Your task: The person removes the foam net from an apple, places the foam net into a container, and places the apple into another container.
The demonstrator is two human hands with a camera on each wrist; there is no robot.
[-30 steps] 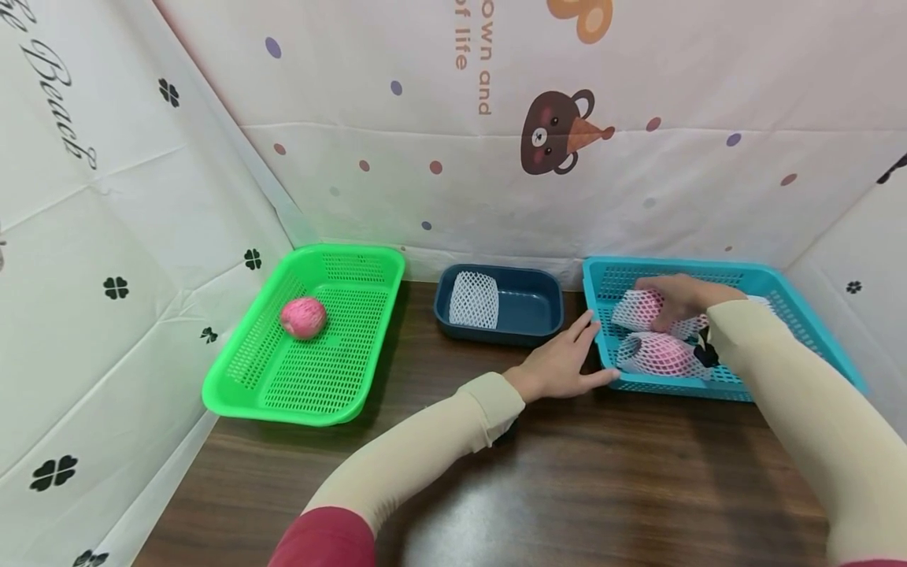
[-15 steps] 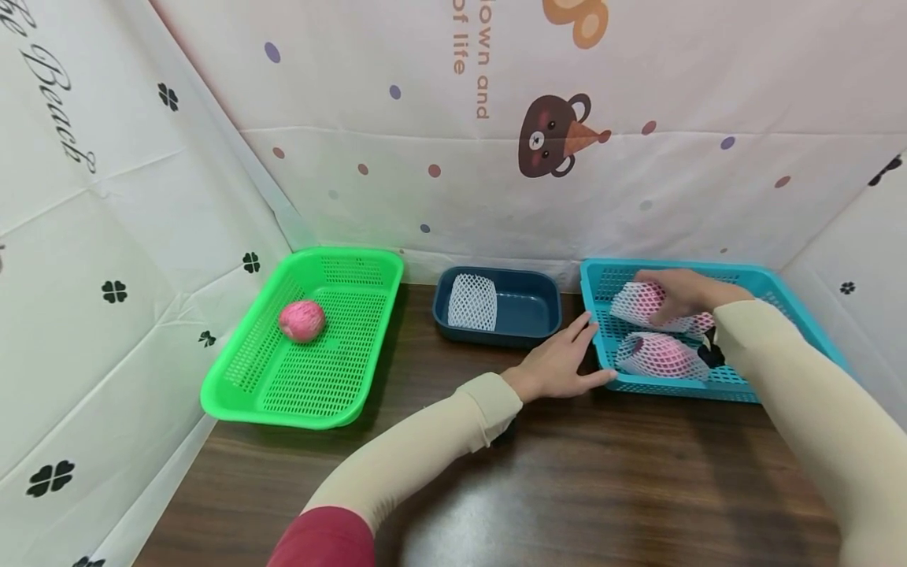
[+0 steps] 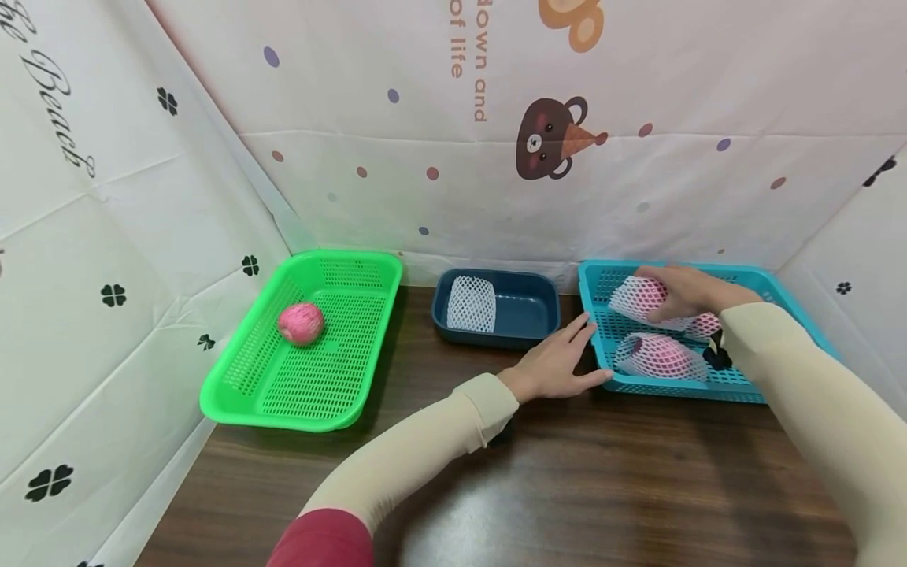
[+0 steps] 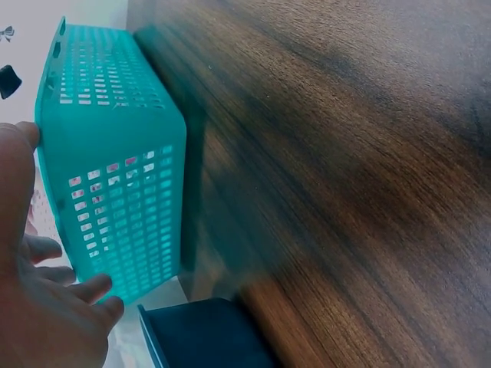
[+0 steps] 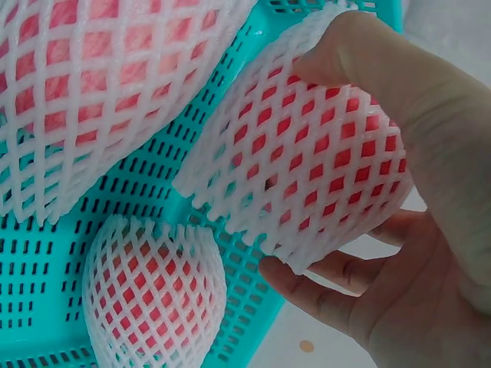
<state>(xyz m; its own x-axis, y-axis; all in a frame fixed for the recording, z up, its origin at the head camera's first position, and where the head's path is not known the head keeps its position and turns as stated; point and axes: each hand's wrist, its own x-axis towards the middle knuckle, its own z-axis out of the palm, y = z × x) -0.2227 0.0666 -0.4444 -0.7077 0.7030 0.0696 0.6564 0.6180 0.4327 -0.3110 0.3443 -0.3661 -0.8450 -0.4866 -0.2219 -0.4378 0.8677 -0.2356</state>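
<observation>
My right hand [image 3: 683, 293] grips a pink apple in a white foam net [image 3: 640, 299] over the turquoise basket [image 3: 737, 269]. In the right wrist view, the thumb lies on top of that netted apple [image 5: 322, 161] and the fingers come round its underside. Another netted fruit [image 3: 659, 357] lies at the basket's front, and one more netted fruit [image 3: 705, 325] is partly hidden behind the right hand. My left hand [image 3: 556, 366] has its fingers spread, the tips at the basket's left rim. The left wrist view shows this hand [image 4: 54, 299] against the basket wall [image 4: 115, 130].
Left of the turquoise basket stands a navy dish [image 3: 527, 315] with a white foam net [image 3: 472, 304] in it. Farther left, a green basket [image 3: 368, 346] holds a bare pink apple [image 3: 301, 324]. A patterned cloth [image 3: 340, 197] hangs behind the dark wooden table [image 3: 567, 480].
The right hand has risen slightly with the netted apple in its grip, and the right forearm has shifted a little to the right. The left hand stays at the basket rim.
</observation>
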